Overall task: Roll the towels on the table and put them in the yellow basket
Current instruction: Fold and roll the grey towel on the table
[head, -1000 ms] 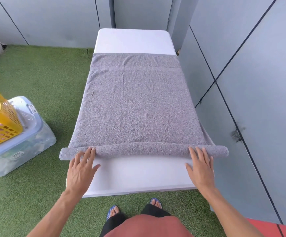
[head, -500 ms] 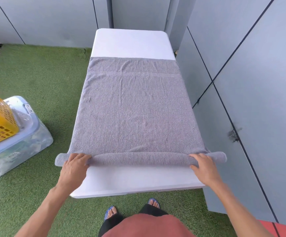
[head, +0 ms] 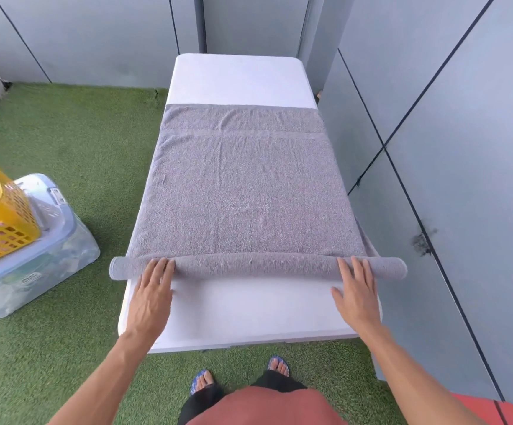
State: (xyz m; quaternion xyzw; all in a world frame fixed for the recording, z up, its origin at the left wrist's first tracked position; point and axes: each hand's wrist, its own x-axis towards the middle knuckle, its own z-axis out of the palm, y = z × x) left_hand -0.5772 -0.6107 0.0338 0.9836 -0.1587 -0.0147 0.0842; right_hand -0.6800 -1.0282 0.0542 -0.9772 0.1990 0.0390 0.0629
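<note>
Grey and fuzzy, the towel (head: 243, 191) is spread flat on the smooth white table (head: 239, 78). Its near end is rolled into a long tube, which sticks out past both table sides. The tube is pressed by the left hand (head: 152, 294) and the right hand (head: 356, 291), with fingers straight and flat, and nothing is gripped. The yellow basket (head: 2, 220), full of little holes, is set on a clear plastic box (head: 43, 259) on green fake grass (head: 74, 139), well apart from the table.
</note>
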